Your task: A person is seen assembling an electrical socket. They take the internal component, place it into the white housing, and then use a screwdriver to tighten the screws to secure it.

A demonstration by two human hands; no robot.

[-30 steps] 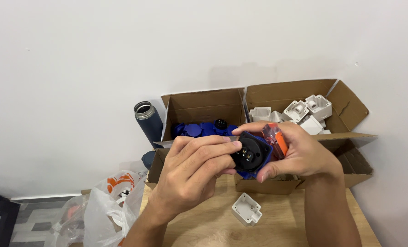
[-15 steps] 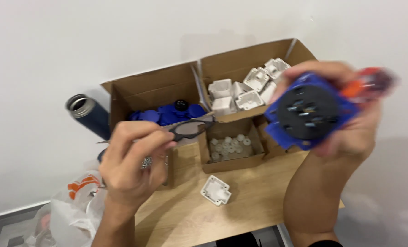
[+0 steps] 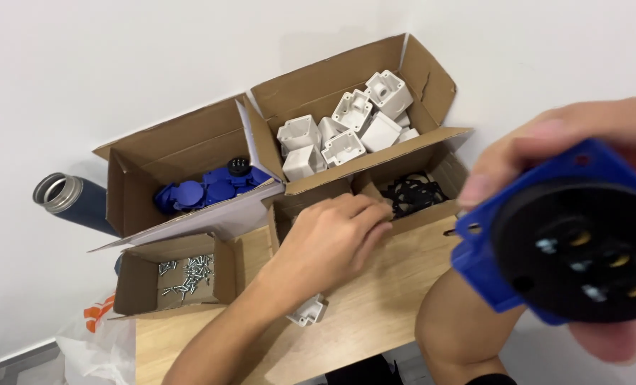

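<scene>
My right hand (image 3: 582, 135) holds a blue socket part with a round black face (image 3: 578, 249) up close to the camera at the right. My left hand (image 3: 332, 239) reaches forward over a small cardboard box (image 3: 418, 217), fingers curled at its rim next to black ring-shaped gaskets (image 3: 414, 192). Whether the fingers hold anything is hidden. A white plastic housing (image 3: 309, 311) lies on the wooden table (image 3: 375, 306) just under my left wrist.
A large box (image 3: 421, 68) at the back holds several white housings (image 3: 346, 132). Another box (image 3: 129, 189) to its left holds blue parts (image 3: 207, 191). A small box (image 3: 136, 285) contains screws (image 3: 186, 271). A dark metal bottle (image 3: 72, 199) lies at far left, a plastic bag (image 3: 100, 342) below.
My right hand brought the blue socket part closer to the camera. My left hand moved right and forward from the blue-parts box to the box of black gaskets.
</scene>
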